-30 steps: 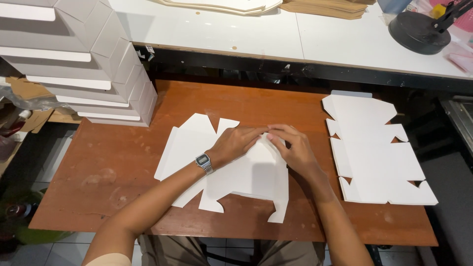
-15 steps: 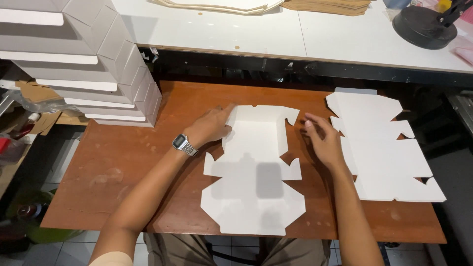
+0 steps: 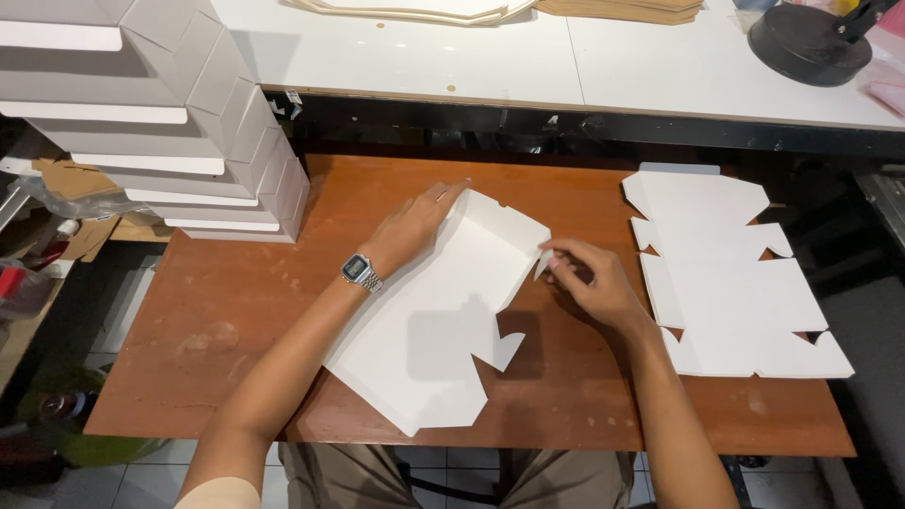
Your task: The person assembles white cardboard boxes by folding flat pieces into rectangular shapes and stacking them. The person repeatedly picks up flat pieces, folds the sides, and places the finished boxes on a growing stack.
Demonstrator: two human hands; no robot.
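Observation:
A white die-cut cardboard box blank (image 3: 438,320) lies on the brown wooden table (image 3: 236,311), with its left side panel folded up. My left hand (image 3: 415,226), a metal watch on its wrist, presses flat against that raised left panel near the far end. The fingertips of my right hand (image 3: 589,278) pinch a small white flap at the blank's right edge.
A pile of flat white box blanks (image 3: 731,273) lies at the table's right. Folded white boxes (image 3: 160,123) are stacked at the far left. Behind stands a white worktop (image 3: 603,66) with tan cardboard sheets and a black round object (image 3: 811,42).
The blank lay open and flat half a second ago; now its left panel is folded up under my left hand, and my right hand has moved left to pinch a side flap.

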